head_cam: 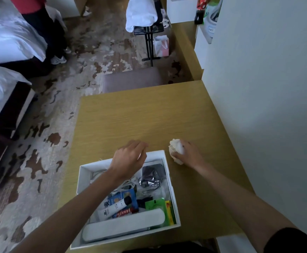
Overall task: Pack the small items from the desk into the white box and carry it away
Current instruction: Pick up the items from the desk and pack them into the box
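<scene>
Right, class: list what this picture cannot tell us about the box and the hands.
Head view only:
- White cardboard box: far-left contents hidden under left hand and forearm.
- Left hand's grip: blurred, unclear.
- Crumpled white wad: partly covered by right hand.

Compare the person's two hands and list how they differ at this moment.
The right hand grips a crumpled white wad; the left hand holds nothing that shows, though it is blurred. The right hand is down at the desk, beside the white box; the left hand is over the box's far rim. Both reach forward with the backs of the hands up.
</scene>
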{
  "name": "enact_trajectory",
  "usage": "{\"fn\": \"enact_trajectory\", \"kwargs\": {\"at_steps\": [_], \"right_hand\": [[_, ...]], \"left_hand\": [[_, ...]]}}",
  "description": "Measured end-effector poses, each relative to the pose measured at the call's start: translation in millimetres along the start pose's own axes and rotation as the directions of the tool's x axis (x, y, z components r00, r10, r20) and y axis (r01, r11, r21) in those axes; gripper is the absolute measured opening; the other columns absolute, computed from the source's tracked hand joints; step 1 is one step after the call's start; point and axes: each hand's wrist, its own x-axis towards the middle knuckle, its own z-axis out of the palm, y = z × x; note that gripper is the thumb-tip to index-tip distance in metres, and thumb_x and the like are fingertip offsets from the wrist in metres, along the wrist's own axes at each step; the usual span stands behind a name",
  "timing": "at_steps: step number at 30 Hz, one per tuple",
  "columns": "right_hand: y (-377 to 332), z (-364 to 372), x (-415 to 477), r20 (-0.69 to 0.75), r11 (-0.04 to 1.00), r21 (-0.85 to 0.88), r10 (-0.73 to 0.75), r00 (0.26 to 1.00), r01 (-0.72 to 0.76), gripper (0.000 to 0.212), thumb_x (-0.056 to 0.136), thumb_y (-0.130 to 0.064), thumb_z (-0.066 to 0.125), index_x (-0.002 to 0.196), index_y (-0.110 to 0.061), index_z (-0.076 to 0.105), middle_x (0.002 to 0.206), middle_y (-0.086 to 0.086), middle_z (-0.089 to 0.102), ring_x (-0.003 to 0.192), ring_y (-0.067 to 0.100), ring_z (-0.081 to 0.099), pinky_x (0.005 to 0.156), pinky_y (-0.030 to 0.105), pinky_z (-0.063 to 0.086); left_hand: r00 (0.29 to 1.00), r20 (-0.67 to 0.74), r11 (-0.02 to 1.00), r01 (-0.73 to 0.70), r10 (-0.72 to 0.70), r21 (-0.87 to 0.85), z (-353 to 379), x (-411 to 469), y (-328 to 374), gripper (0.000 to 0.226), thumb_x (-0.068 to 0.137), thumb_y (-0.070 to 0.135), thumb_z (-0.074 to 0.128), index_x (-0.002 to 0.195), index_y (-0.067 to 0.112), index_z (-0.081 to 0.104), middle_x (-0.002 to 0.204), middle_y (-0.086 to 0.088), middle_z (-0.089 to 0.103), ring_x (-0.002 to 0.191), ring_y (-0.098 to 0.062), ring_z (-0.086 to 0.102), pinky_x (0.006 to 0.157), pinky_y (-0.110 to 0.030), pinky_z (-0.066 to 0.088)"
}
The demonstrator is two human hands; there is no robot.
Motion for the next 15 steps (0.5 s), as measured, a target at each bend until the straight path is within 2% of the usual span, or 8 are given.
{"fn": "enact_trajectory", "kwargs": {"at_steps": [3,5,7,9,11,13,15], "right_hand": [[5,-16,-8,-0.040,0.983,0.179,0.035,0.999,-0.027,0.076,0.081,-0.061,0.064,0.143,-0.021,0.042,0.133,0.007,0.052,0.120,0.025,0.050,0.097,0.045,0.045],[9,-26,-13,-0.062,0.925,0.378,0.074,0.995,-0.045,0.073,0.080,-0.057,0.068,0.140,-0.023,0.044,0.130,0.001,0.054,0.115,0.018,0.054,0.092,0.039,0.050],[15,-38,-19,-0.100,0.846,0.532,0.111,0.989,-0.041,0.067,0.080,-0.051,0.072,0.136,-0.023,0.047,0.127,-0.002,0.056,0.111,0.014,0.057,0.087,0.029,0.051],[20,-51,-25,-0.155,0.794,0.607,0.170,0.973,-0.042,0.063,0.081,-0.047,0.073,0.135,-0.024,0.049,0.126,-0.003,0.059,0.108,0.012,0.059,0.085,0.026,0.050],[26,-61,-30,-0.214,0.778,0.625,0.249,0.945,-0.063,0.062,0.081,-0.048,0.072,0.134,-0.025,0.050,0.124,-0.004,0.060,0.106,0.011,0.059,0.083,0.027,0.050],[34,-68,-37,-0.239,0.770,0.630,0.311,0.920,-0.096,0.061,0.082,-0.049,0.071,0.134,-0.026,0.049,0.125,-0.005,0.058,0.104,0.010,0.058,0.077,0.023,0.049],[40,-73,-45,-0.237,0.767,0.630,0.338,0.911,-0.121,0.059,0.083,-0.050,0.070,0.134,-0.028,0.049,0.124,-0.006,0.058,0.100,0.007,0.058,0.069,0.018,0.046]], "left_hand": [[1.000,-0.005,0.999,-0.003,0.003,-0.036,3,30,9,0.012,0.088,0.010,0.057,0.095,0.013,0.065,0.087,0.001,0.070,0.075,-0.016,0.064,0.049,-0.020,0.042],[0.997,0.074,0.996,0.030,-0.024,-0.082,16,51,14,0.017,0.091,0.016,0.050,0.102,0.015,0.063,0.097,0.000,0.069,0.087,-0.019,0.064,0.058,-0.031,0.053],[0.971,0.231,0.992,0.083,-0.058,-0.100,34,72,20,0.023,0.091,0.022,0.047,0.110,0.018,0.059,0.110,-0.001,0.066,0.101,-0.022,0.060,0.072,-0.043,0.055],[0.916,0.399,0.995,0.077,-0.044,-0.065,55,91,27,0.030,0.090,0.029,0.049,0.118,0.020,0.055,0.118,-0.003,0.062,0.107,-0.026,0.058,0.082,-0.043,0.052],[0.836,0.547,0.999,0.045,-0.045,0.015,82,107,37,0.044,0.087,0.039,0.054,0.126,0.020,0.048,0.125,-0.005,0.057,0.109,-0.027,0.056,0.083,-0.039,0.049],[0.755,0.650,0.996,0.056,-0.092,0.075,109,119,49,0.062,0.082,0.047,0.062,0.133,0.018,0.041,0.133,-0.007,0.051,0.114,-0.029,0.053,0.082,-0.038,0.046],[0.680,0.715,0.987,0.129,-0.161,0.100,133,124,59,0.080,0.075,0.048,0.069,0.139,0.017,0.034,0.140,-0.009,0.042,0.120,-0.032,0.048,0.090,-0.042,0.045]]}}
